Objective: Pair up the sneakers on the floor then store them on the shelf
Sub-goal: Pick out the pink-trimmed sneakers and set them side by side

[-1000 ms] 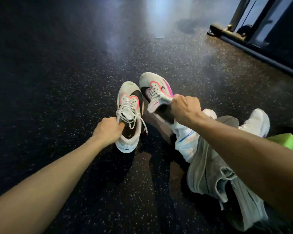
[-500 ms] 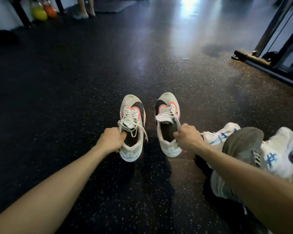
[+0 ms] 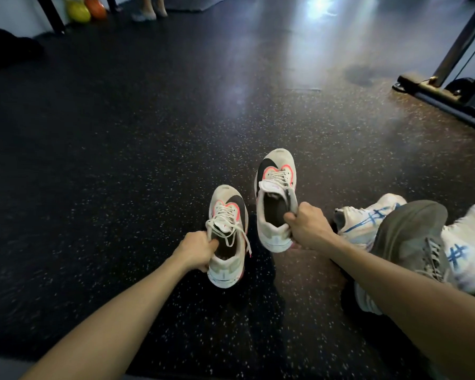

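Gripping the collar of one white sneaker (image 3: 226,237) with black and pink marks, my left hand (image 3: 196,250) has its fingers curled over the rim, thumb tucked into the opening. My right hand (image 3: 306,229) pinches the collar of the matching sneaker (image 3: 276,198) the same way, holding it a little farther out. Both shoes point toes away from me, side by side with a narrow gap between them; I cannot tell whether their soles touch the speckled dark floor (image 3: 121,160).

Just right of my right forearm lies a heap: a grey sneaker (image 3: 412,237) on top, with two white sneakers with blue marks (image 3: 368,220) beside and under it. My arm hides part of that pile and the frame edge cuts it off.

Left and ahead, open floor runs far. At far right stands a metal frame base (image 3: 436,91). At far left, yellow and orange balls (image 3: 87,9) sit by a wall, blurred.
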A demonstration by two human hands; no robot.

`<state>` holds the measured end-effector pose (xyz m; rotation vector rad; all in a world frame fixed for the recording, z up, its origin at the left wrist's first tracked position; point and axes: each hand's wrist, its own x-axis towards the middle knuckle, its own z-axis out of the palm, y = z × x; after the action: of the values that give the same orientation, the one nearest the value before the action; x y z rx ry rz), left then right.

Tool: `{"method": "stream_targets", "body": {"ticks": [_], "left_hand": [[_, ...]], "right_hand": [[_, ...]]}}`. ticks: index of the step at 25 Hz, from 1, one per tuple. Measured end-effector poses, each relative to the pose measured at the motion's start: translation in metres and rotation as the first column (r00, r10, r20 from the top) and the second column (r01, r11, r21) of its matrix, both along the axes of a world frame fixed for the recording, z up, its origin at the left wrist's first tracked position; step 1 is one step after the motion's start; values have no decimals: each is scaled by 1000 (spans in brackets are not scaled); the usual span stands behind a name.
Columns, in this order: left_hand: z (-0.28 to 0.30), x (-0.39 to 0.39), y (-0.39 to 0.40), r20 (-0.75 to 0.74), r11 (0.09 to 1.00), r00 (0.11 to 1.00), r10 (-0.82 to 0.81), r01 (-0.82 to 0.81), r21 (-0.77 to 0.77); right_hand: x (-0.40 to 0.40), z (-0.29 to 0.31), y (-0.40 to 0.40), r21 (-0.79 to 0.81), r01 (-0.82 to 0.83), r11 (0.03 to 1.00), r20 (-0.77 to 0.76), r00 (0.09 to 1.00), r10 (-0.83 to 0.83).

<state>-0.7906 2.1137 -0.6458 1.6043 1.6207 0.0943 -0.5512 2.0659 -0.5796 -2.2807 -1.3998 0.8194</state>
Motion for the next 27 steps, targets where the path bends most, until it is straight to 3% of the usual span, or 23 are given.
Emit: {"method": "stream_targets", "body": {"ticks": [4,7,10,13,16,18,21,25,27], "left_hand": [[-16,21,-11,76,994,997,4,4,-109],[-5,27,-7,-79,966,980,-184,165,-198],[18,34,17,-170,984,970,-175,180,12],[43,56,35,74,981,996,-41,27,194],[64,80,37,292,982,953,-83,29,187],[69,88,40,323,976,938,-126,59,209],[66,92,45,273,958,950,-151,72,278],[71,91,46,-15,861,982,-186,170,480],[73,81,51,-55,843,984,-172,176,508]], "right_hand": [[0,6,2,54,25,998,-4,1000,-25],[2,9,5,66,25,998,-5,1000,-25],[4,11,6,87,34,996,-17,999,-33],[4,13,8,95,36,995,-30,999,-34],[4,15,10,100,46,994,-39,998,-42],[4,14,11,107,44,993,-44,998,-40],[3,13,12,112,30,993,-39,999,-26],[-3,10,16,162,-3,987,-82,996,16],[-8,10,17,193,-9,981,-164,986,41]]}}
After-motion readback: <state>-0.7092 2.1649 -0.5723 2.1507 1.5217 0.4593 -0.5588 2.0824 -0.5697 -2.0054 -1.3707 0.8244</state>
